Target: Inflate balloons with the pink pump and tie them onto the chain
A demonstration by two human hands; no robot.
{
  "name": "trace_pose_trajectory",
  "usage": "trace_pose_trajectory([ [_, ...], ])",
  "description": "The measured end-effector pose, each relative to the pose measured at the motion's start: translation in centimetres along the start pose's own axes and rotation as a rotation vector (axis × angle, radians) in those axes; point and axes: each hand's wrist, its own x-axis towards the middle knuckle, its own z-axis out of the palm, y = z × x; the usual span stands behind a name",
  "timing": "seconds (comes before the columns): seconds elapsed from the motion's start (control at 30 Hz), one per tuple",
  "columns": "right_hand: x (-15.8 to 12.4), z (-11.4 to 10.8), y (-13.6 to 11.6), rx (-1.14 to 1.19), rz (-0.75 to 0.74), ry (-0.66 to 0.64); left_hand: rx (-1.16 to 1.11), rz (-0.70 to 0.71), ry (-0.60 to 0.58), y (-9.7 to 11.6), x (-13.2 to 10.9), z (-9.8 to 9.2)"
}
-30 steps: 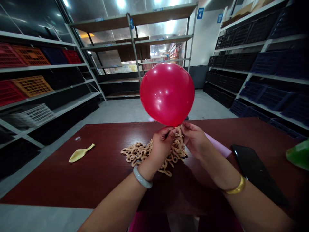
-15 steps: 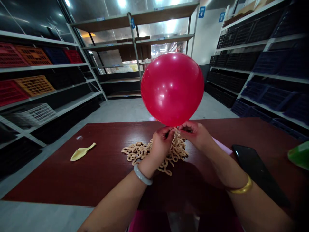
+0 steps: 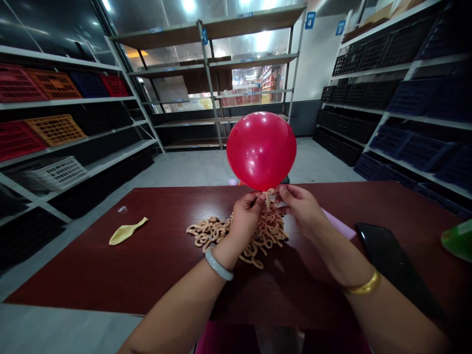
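A round, glossy red balloon (image 3: 261, 150) stands upright above the table, its neck pointing down. My left hand (image 3: 248, 210), with a pale bracelet at the wrist, pinches the balloon at its neck. Just right of the neck, my right hand (image 3: 298, 204) has its thumb and forefinger closed at the end of a beige, thick cord (image 3: 270, 191); its fingertips are small and partly hidden. That cord rises from a heap of beige looped cord (image 3: 212, 230) on the table, under both hands.
On the brown table (image 3: 165, 275) lie a limp pale yellow balloon (image 3: 127, 232), a clear scrap (image 3: 122, 210), a lilac sheet (image 3: 339, 226) and a black phone (image 3: 394, 265). A green object (image 3: 457, 238) is at the right edge. Shelves with crates (image 3: 55, 130) stand around.
The red balloon looks clearly smaller and its top sits lower. My right hand has shifted slightly right, away from the balloon's neck. My left hand stays at the neck.
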Motion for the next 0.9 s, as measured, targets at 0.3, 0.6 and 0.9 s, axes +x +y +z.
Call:
trace_pose_trajectory([
  [0.3,0.3,-0.7,0.0,0.124,0.030,-0.008,0.329,0.193,-0.109,0.5,-0.4,0.0],
  [0.6,1.3,-0.5,1.7,0.280,0.025,0.172,0.388,0.104,-0.245,0.2,-1.2,1.0],
  [0.9,1.5,-0.5,2.4,0.071,0.021,0.081,0.342,0.114,-0.073,0.4,-0.5,0.1],
])
